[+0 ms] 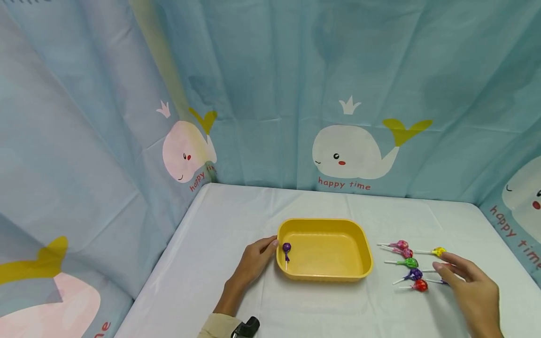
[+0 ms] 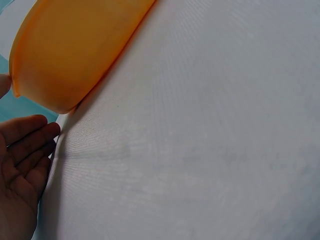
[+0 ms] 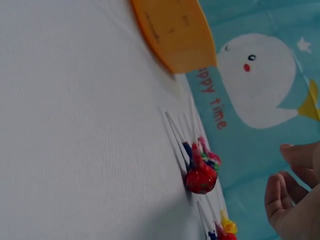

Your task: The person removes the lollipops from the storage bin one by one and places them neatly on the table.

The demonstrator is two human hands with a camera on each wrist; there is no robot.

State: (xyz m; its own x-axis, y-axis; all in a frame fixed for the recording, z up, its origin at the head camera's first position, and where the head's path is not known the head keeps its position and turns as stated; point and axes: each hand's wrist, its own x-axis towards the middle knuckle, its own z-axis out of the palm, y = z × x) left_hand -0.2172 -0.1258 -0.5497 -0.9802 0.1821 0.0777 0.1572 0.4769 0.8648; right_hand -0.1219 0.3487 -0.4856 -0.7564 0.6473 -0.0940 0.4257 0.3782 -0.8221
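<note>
A yellow plastic tray (image 1: pixel 325 277) lies on the table, with one purple-wrapped lollipop (image 1: pixel 287 247) at its left end. My left hand (image 1: pixel 252 263) is at the tray's left end; in the left wrist view the thumb touches the rim while the relaxed fingers (image 2: pixel 32 135) lie just below the tray's corner. To the right lie several lollipops, among them a green one (image 1: pixel 410 263), a red one (image 1: pixel 420 285) and a yellow one (image 1: pixel 438 251). Just over the right-hand ones hovers my right hand (image 1: pixel 473 286), fingers loosely bent, holding nothing. It partly hides a red and a purple lollipop.
A white cloth (image 1: pixel 236 211) covers the table. Blue curtains (image 1: pixel 262 94) printed with whales hang along the back and both sides. On the left forearm are a beige sleeve (image 1: pixel 217 326) and a black device (image 1: pixel 246 327).
</note>
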